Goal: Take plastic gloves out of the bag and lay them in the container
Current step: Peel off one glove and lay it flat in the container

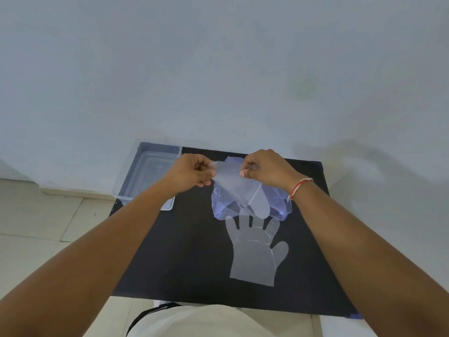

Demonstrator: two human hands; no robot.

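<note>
A clear plastic glove (237, 188) hangs above the black mat, pinched at its cuff by both hands. My left hand (192, 172) grips its left edge and my right hand (264, 170) grips its right edge. Under it lies the crumpled bluish plastic bag (277, 203). A second clear glove (255, 251) lies flat on the mat, fingers pointing away from me, just in front of the bag. The clear plastic container (145, 171) stands at the mat's far left corner, left of my left hand; my left forearm covers its near right part.
The black mat (184, 251) covers a small table set against a pale wall. Tiled floor shows to the left. My lap in light clothing is at the bottom edge.
</note>
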